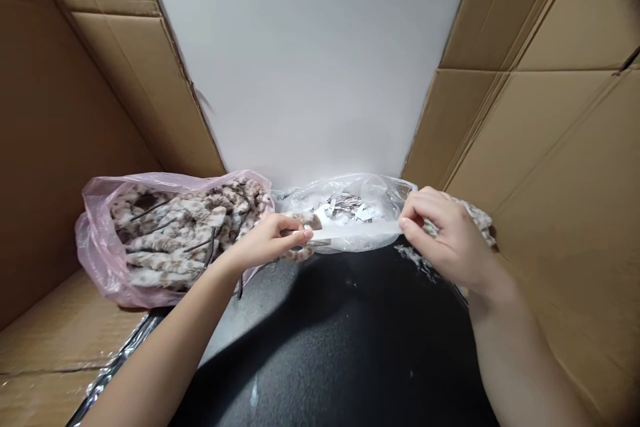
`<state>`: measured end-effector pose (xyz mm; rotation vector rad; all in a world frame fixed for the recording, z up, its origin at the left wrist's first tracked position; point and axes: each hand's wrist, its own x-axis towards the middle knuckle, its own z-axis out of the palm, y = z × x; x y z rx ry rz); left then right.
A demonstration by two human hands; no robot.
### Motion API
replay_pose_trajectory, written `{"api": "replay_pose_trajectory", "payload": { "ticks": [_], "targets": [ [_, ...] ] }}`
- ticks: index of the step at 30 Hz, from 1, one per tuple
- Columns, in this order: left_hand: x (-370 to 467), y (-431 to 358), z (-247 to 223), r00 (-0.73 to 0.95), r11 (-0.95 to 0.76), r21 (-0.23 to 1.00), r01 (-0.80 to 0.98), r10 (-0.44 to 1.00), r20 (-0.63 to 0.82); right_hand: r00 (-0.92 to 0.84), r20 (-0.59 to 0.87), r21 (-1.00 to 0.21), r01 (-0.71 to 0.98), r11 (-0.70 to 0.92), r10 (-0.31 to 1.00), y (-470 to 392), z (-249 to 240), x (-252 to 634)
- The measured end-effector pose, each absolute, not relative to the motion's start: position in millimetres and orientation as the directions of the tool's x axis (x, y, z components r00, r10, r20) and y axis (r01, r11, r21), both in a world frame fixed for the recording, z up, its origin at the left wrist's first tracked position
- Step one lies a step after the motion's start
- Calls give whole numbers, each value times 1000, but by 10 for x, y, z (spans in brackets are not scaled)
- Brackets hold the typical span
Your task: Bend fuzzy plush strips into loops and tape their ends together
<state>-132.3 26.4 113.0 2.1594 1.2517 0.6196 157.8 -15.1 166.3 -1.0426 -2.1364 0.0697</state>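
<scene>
Ends of the white strip (356, 231) hidden in left grip (273, 238) and right grip (447, 233), both forearms (510, 340) cut off below.

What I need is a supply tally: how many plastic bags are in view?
2: a pink bag on the left, and a clear bag in the middle, beyond the white strip held by the left hand and right hand. Others may be hidden.

Workshop corner, makeshift.
Cardboard panels (120, 70), both sides; black tabletop (360, 340); pink plastic bag (96, 250) of plush pieces (170, 239).
</scene>
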Motion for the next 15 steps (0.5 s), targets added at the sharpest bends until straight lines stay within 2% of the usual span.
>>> {"api": "replay_pose_trajectory", "payload": {
  "ticks": [2, 3, 5, 6, 8, 11, 13, 15],
  "targets": [
    [-1320, 259, 1142, 456, -404, 669, 624, 883, 109, -363, 462, -392, 736, 553, 810, 16, 1602, 1699],
    [-1313, 256, 1150, 448, -411, 654, 635, 886, 122, -369, 335, -403, 776, 486, 867, 106, 1563, 1765],
    [-1289, 249, 1162, 426, -447, 582, 679, 886, 184, -358, 75, -387, 850, 358, 931, 258, 1485, 1866],
    [-1273, 245, 1166, 419, -472, 524, 709, 880, 224, -350, 16, -375, 866, 330, 937, 307, 1451, 1883],
    [-1231, 232, 1163, 428, -517, 396, 759, 854, 294, -359, 80, -395, 845, 360, 930, 340, 1398, 1821],
    [-1150, 189, 1143, 489, -574, 269, 773, 810, 323, -414, 361, -463, 699, 546, 836, 270, 1323, 1514],
    [-1096, 146, 1129, 531, -606, 235, 760, 787, 315, -504, 383, -449, 631, 633, 774, 214, 1251, 1268],
    [-1055, 104, 1121, 557, -624, 221, 750, 775, 298, -592, 333, -429, 598, 677, 734, 187, 1166, 1084]
  ]
}}
